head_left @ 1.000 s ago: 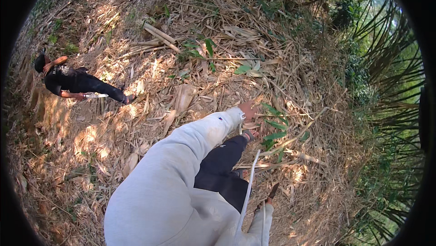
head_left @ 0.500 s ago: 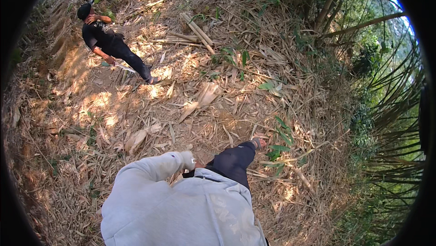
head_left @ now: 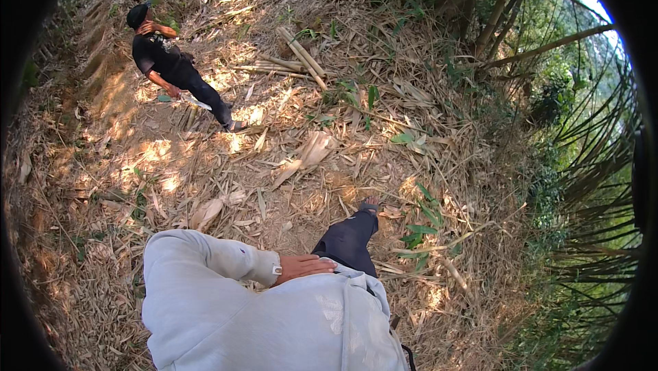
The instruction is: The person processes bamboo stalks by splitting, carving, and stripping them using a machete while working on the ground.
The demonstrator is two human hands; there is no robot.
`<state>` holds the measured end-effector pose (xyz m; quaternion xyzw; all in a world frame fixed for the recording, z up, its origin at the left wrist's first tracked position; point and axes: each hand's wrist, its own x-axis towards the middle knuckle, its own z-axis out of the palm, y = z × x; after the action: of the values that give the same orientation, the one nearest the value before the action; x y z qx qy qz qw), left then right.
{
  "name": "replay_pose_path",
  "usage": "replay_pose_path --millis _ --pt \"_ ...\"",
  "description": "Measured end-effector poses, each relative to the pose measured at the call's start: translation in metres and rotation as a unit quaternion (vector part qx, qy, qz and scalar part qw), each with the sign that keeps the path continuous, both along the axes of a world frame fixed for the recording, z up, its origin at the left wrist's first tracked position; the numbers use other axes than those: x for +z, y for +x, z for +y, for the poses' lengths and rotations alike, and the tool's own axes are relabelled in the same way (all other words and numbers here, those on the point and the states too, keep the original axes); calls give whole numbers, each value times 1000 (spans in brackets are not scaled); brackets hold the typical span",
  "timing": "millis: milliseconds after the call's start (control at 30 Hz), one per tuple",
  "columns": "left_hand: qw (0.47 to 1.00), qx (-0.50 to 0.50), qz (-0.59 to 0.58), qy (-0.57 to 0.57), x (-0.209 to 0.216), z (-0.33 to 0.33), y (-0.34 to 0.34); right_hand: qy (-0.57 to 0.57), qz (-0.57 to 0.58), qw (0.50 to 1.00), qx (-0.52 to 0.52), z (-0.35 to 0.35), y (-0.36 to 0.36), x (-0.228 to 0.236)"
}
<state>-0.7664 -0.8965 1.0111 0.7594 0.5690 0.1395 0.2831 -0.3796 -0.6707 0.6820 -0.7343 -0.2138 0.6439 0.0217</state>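
Observation:
My left hand (head_left: 307, 267) lies flat across the lower front of my light grey hooded sweatshirt (head_left: 260, 323), its fingers stretched out and holding nothing. A buttoned or tagged cuff (head_left: 277, 269) ends the sleeve at the wrist. Below the hem, one dark trouser leg (head_left: 348, 239) reaches forward to a sandalled foot (head_left: 370, 206) on the ground. My right hand is out of sight.
At the far left stands a person in black (head_left: 168, 63), one hand raised to the head, the other holding a long pale blade (head_left: 198, 102). Cut bamboo poles (head_left: 301, 54) lie ahead on dry leaf litter (head_left: 226, 200). Bamboo clumps (head_left: 493, 15) rise at the right.
My left hand, mostly hidden at the waist before, now shows fully, flat against the sweatshirt. My visible foot sits further left in the picture. The other person holds nearly the same pose.

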Motion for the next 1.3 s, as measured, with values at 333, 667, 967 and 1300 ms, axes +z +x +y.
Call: replay_pose_path --millis 333,667,967,1300 --pt "978 -87 -169 92 -76 23 -42 15 -11 1000 13 23 -11 -7" --pt "978 -57 -175 94 -88 0 -41 3 -18 999 37 9 -28 -6" --pt "980 -73 -180 45 -101 7 -45 3 -7 1000 27 0 -24 -15" --pt "971 -85 -207 88 -84 25 -41 1 -9 1000 10 -5 -17 -9"
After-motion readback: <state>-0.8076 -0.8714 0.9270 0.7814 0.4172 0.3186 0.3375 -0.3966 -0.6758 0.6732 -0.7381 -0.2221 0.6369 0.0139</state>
